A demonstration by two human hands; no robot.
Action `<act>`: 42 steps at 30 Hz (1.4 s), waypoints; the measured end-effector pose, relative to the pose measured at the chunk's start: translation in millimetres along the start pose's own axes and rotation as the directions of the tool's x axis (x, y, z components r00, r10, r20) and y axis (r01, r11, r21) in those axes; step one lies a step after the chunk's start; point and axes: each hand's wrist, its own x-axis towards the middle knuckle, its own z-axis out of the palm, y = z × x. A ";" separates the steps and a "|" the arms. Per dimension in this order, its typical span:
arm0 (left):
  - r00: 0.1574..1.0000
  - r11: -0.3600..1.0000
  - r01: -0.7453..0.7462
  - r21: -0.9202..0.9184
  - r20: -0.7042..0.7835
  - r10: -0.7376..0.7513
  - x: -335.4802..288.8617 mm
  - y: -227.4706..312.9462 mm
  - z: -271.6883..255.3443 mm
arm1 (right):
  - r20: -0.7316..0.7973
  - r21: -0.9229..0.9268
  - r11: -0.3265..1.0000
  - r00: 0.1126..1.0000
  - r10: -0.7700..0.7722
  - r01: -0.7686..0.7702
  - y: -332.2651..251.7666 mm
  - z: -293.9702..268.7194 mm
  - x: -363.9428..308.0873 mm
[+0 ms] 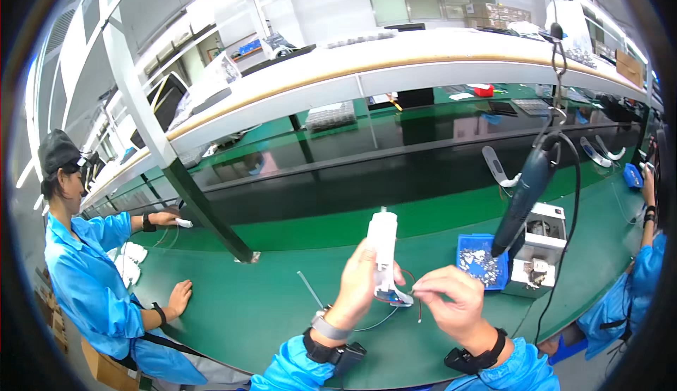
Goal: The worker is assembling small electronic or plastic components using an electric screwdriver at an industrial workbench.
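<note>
My left hand (356,285) is wrapped round a white plastic handle-shaped housing (383,239), held upright above the green bench, with a small metal tip on top. Thin red and dark wires (421,312) hang from its lower end, beside a curved white piece (402,298). Just right of it, my right hand (455,299) is closed in a pinch, its fingertips at a thin wire; the exact contact is small and partly hidden. A thin pale cable loops below the housing onto the bench.
An electric screwdriver (525,197) hangs at the right above a blue tray of small metal parts (483,282) and a metal box device (539,250). A black conveyor (338,186) runs behind, holding curved white pieces (497,167). A co-worker (99,264) works at left, another at far right.
</note>
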 end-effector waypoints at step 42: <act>0.917 0.984 0.158 -0.083 0.381 -0.115 -23.5 -45.5 62.2 | -0.246 0.258 0.960 0.954 0.170 -0.105 6.3 -116.1 92.5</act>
